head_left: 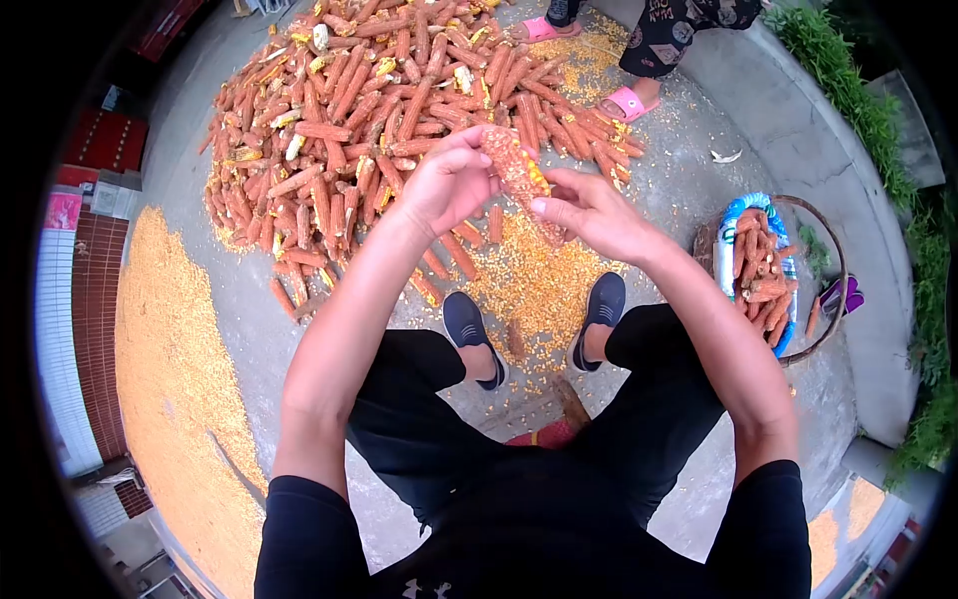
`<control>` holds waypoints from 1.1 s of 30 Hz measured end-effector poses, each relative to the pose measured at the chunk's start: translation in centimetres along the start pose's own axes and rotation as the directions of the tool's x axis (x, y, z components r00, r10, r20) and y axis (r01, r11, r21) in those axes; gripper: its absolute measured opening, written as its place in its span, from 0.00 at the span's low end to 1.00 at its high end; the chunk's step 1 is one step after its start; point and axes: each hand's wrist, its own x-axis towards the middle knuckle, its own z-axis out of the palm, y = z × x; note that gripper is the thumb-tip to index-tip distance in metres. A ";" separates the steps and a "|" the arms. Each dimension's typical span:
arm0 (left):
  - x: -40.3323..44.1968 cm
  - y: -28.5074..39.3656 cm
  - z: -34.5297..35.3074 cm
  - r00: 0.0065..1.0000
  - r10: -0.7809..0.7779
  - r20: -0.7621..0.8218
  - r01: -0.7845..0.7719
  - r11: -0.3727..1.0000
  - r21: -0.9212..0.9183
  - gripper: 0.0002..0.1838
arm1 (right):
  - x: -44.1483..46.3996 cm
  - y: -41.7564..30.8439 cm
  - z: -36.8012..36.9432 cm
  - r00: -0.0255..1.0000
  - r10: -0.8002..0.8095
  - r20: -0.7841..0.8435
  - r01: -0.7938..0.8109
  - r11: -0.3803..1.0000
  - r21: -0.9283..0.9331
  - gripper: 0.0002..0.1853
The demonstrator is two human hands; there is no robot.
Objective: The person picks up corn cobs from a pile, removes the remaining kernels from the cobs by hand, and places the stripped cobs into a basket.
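Between my two hands is a reddish corn cob (516,174), mostly bare, with a short strip of yellow kernels along its right side. My left hand (454,180) has its fingers at the upper left of the cob. On the lower right, my right hand (596,213) grips the cob with thumb and fingers. Loose yellow kernels (529,290) lie on the ground under the hands, between my shoes. Just beyond, a large heap of mostly bare cobs (349,110) spreads out.
A basket (843,270) holding cobs stands at the right. Another person's legs and pink sandals (629,103) are at the top right. A wide layer of kernels (175,369) covers the ground at the left. A low concrete wall (838,170) curves along the right.
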 end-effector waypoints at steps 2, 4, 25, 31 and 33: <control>-0.9 1.1 1.5 0.999 0.038 -0.035 -0.036 0.998 0.043 0.22 | 0.6 -1.1 1.5 0.999 0.011 0.036 -0.016 0.991 0.133 0.25; -1.6 0.9 2.4 0.986 0.075 -0.146 -0.061 0.993 0.099 0.21 | 0.8 -1.4 2.6 1.000 0.022 -0.019 -0.019 0.987 0.162 0.25; -2.7 -3.0 4.8 0.952 -0.122 -0.279 0.150 0.986 0.079 0.19 | 1.9 -0.5 2.6 0.940 0.009 -0.342 0.068 0.975 0.212 0.16; -2.6 -3.0 6.0 0.913 -0.178 -0.368 0.316 0.878 0.359 0.24 | 2.2 0.9 2.7 0.935 0.001 -0.354 0.035 0.995 0.096 0.23; -2.2 -3.8 6.2 0.940 0.173 -0.294 0.123 0.632 0.765 0.23 | 2.4 0.7 2.9 0.919 0.054 -0.390 -0.031 0.997 0.065 0.27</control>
